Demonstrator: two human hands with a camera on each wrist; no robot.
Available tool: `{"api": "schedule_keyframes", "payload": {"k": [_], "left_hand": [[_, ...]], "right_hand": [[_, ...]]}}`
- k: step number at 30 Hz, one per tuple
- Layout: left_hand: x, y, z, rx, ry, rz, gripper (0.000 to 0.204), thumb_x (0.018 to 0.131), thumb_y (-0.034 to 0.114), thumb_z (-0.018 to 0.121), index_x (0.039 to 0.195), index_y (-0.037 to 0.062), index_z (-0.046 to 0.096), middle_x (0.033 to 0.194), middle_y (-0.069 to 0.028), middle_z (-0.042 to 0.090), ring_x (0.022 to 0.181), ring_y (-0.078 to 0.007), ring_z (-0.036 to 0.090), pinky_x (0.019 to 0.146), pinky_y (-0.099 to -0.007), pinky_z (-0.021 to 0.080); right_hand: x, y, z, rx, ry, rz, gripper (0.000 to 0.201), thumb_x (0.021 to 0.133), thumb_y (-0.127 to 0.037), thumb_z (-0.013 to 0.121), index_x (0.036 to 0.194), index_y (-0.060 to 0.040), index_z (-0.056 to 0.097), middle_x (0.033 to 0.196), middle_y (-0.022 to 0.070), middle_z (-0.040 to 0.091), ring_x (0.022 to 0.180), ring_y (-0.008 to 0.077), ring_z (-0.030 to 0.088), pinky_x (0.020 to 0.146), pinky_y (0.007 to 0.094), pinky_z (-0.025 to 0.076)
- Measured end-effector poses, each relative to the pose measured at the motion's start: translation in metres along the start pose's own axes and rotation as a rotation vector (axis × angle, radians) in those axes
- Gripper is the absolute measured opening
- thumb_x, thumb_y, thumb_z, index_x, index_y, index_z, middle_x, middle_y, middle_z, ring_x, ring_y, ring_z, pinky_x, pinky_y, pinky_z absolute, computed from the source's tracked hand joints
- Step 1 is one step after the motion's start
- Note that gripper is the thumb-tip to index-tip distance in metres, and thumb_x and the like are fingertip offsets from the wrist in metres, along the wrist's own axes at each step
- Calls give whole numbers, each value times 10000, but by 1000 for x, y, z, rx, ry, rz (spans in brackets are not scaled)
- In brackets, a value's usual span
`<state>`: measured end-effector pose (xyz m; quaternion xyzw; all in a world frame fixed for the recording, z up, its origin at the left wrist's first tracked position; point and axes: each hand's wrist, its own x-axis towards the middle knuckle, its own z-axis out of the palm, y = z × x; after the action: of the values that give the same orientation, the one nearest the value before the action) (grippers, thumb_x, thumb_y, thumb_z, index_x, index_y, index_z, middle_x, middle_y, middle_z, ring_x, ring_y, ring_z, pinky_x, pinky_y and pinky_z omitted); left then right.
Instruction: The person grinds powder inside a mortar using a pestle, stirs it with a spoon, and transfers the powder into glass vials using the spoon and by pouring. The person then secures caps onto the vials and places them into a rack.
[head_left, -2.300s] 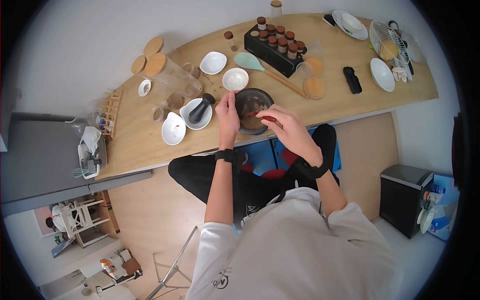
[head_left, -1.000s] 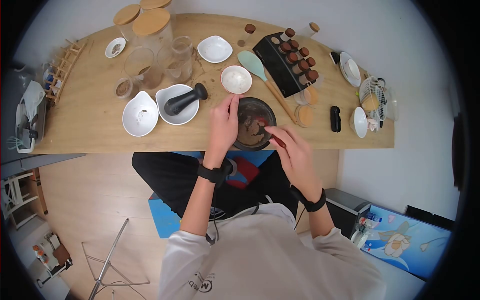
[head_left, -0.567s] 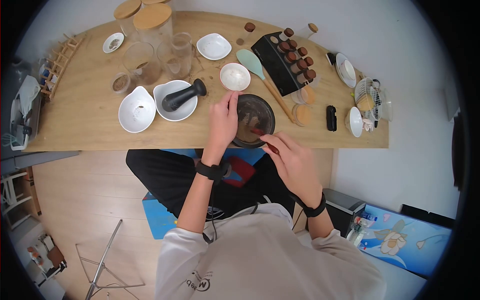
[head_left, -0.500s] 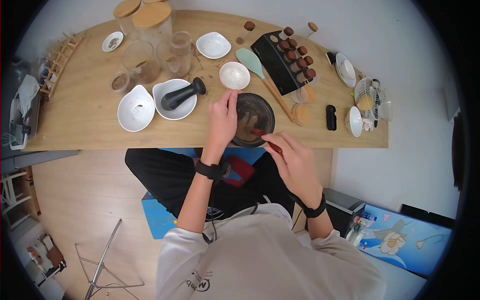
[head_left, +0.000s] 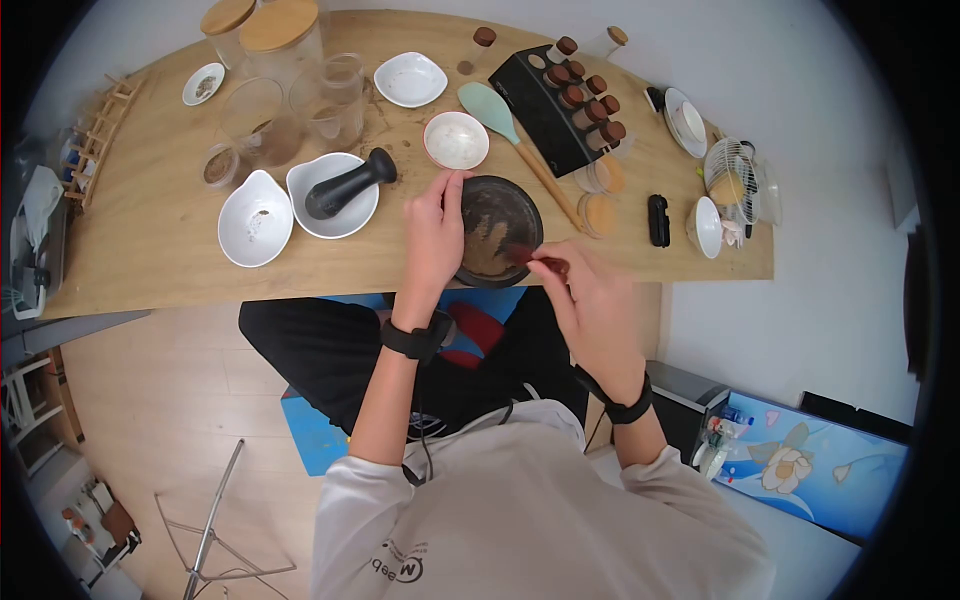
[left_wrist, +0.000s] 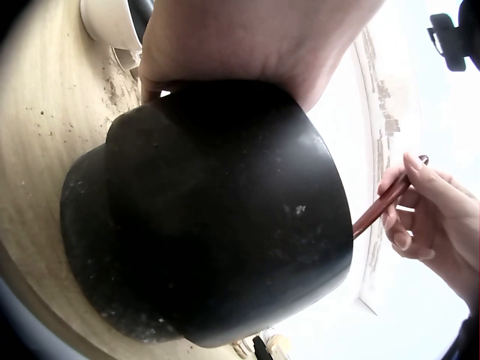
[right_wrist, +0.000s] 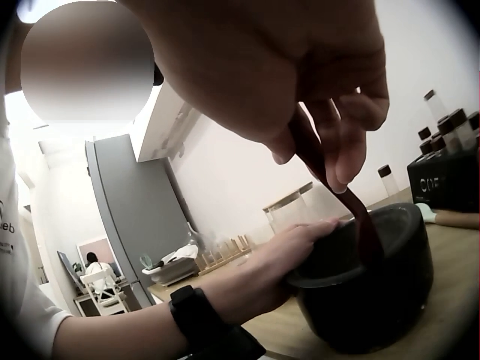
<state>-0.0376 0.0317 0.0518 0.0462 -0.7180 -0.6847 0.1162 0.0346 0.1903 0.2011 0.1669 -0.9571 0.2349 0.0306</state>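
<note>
In the head view a dark mortar [head_left: 524, 204] with brown powder stands at the table's front edge. My left hand [head_left: 432, 240] grips its left rim, thumb and fingers at the edge. Over its lower right side, my right hand [head_left: 600, 315] pinches the handle of a reddish-brown spoon [head_left: 556, 266], whose blurred end is down in the mortar. The left wrist view has the mortar's outer wall [left_wrist: 240, 210] filling the middle, with the spoon [left_wrist: 375, 213] rising at its right. Seen from the right wrist, the spoon [right_wrist: 363, 225] dips inside the mortar [right_wrist: 367, 307].
Left of the mortar are a white bowl [head_left: 245, 238] and another [head_left: 345, 218] holding a dark pestle [head_left: 345, 190]. Behind stands a red-rimmed bowl [head_left: 456, 141]. A spatula [head_left: 540, 168] and black jar rack [head_left: 548, 125] lie to the right, with lidded jars [head_left: 283, 50] at the back left.
Within the mortar the spoon has shifted, and its powder lies differently. My right hand has moved slightly up with the spoon. My left hand keeps its hold on the rim; the head view has shifted.
</note>
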Motion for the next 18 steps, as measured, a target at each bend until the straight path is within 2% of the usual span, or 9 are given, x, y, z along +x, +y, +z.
{"api": "schedule_keyframes", "payload": {"k": [2,3,5,7,10,12,13,17,18], "left_hand": [[1,0,1,-1,-19,-51,291,1121,191,548,1124,-28,741,771,-268,651,642,-370,640,657,-422,496],[0,1,3,-18,11,-7,294,1122,190,546,1124,-29,741,760,-259,649,623,-341,621,648,-416,491],[-1,3,0,-27,36,27,296,1123,190,545,1124,-31,742,750,-250,648,604,-311,602,639,-410,486],[0,7,-3,37,-32,-78,298,1124,192,549,1118,-35,742,751,-237,650,587,-258,570,618,-403,469],[1,-9,5,-91,25,35,289,1124,188,552,1124,-30,742,737,-219,629,578,-208,547,596,-391,445],[0,-2,1,-53,-9,-28,287,1124,183,552,1129,-33,741,731,-204,626,584,-195,536,597,-380,445],[-1,2,-2,-14,-30,-91,285,1124,178,551,1134,-35,740,726,-189,622,590,-183,526,598,-369,445],[-1,6,-5,36,-54,-75,288,1127,169,545,1145,-45,737,708,-157,616,606,-148,505,596,-350,439],[0,4,-3,4,-41,-72,292,1129,169,544,1147,-50,736,718,-154,633,620,-140,514,607,-344,448]], "right_hand": [[1,1,2,108,11,50,148,1011,-119,731,1107,-11,699,911,137,734,771,282,735,669,364,546],[1,1,4,220,22,95,145,1015,-117,727,1103,-6,697,899,137,739,760,266,732,663,365,541],[6,-1,-6,226,63,154,145,1019,-128,726,1088,-3,702,884,136,737,745,253,721,650,359,529],[12,1,-9,225,115,218,148,1022,-138,725,1073,0,708,868,135,734,730,240,709,636,353,516],[18,10,-4,192,-7,245,154,1028,-145,719,1052,8,720,867,114,730,713,205,675,631,305,488],[16,19,13,431,34,298,171,1030,-158,719,1059,10,737,832,82,702,688,145,622,619,267,444],[15,23,12,439,30,306,171,1030,-158,719,1059,10,737,832,82,702,688,145,622,619,267,444],[14,31,-2,517,144,372,198,1027,-187,732,1068,4,758,801,60,693,665,78,561,599,264,411],[16,30,-2,439,58,388,203,1029,-189,731,1066,10,757,798,64,695,669,83,570,601,262,414]]}}
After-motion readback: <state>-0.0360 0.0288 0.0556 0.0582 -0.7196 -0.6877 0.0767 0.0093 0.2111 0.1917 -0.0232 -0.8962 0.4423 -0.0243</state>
